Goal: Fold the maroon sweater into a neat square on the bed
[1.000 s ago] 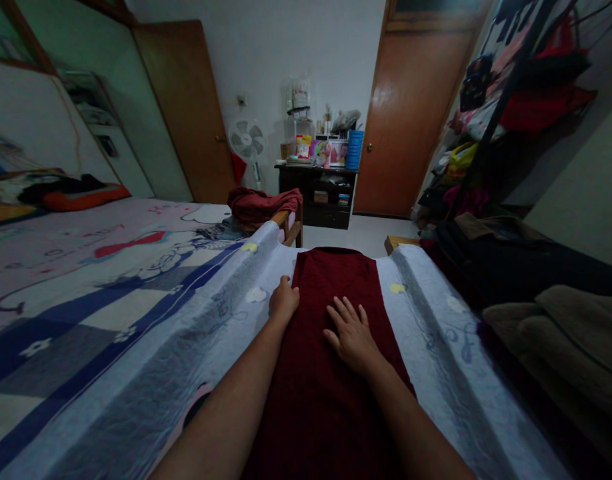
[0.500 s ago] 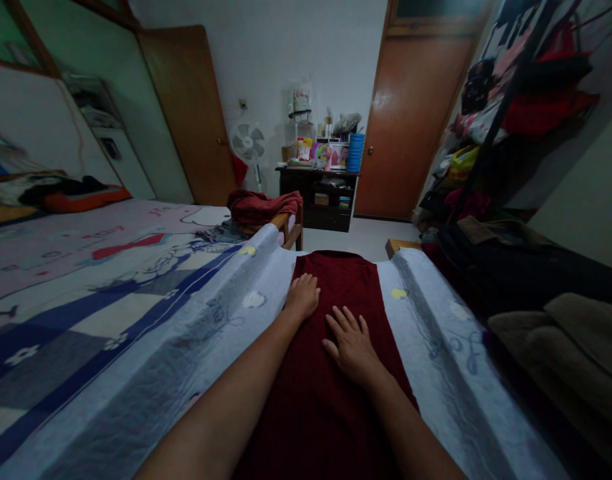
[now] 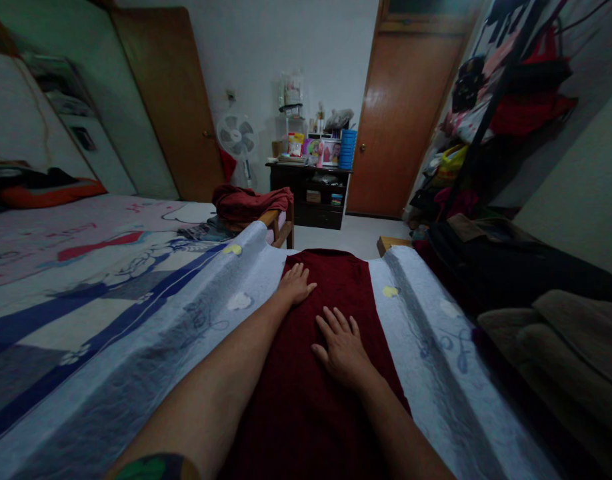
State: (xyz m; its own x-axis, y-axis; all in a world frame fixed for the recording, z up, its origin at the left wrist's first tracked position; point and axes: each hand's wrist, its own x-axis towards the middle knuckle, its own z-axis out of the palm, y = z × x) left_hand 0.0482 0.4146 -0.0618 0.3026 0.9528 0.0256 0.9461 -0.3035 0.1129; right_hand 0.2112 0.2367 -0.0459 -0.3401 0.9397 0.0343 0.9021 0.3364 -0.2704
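A dark red garment (image 3: 331,280) lies spread lengthwise on a pale blue and grey patterned blanket (image 3: 421,320). My left hand (image 3: 295,285) rests near the garment's far left edge, fingers stretched forward and the thumb apart. Lower and to the right, my right hand (image 3: 342,343) lies flat on the middle of the cloth with its fingers spread. Neither hand grips anything. The near end of the garment runs out of view between my forearms.
On the left is a bed with a printed cover (image 3: 111,253); a rust-red cloth (image 3: 251,207) drapes over its wooden end. Dark folded clothes (image 3: 526,267) are piled on the right. Farther back stand a fan (image 3: 237,135), a black cabinet (image 3: 306,200) and a wooden door (image 3: 401,120).
The view has shifted slightly, so the room appears farther left. My left hand's fingers have straightened and spread a little on the cloth. My right hand stays flat on the garment.
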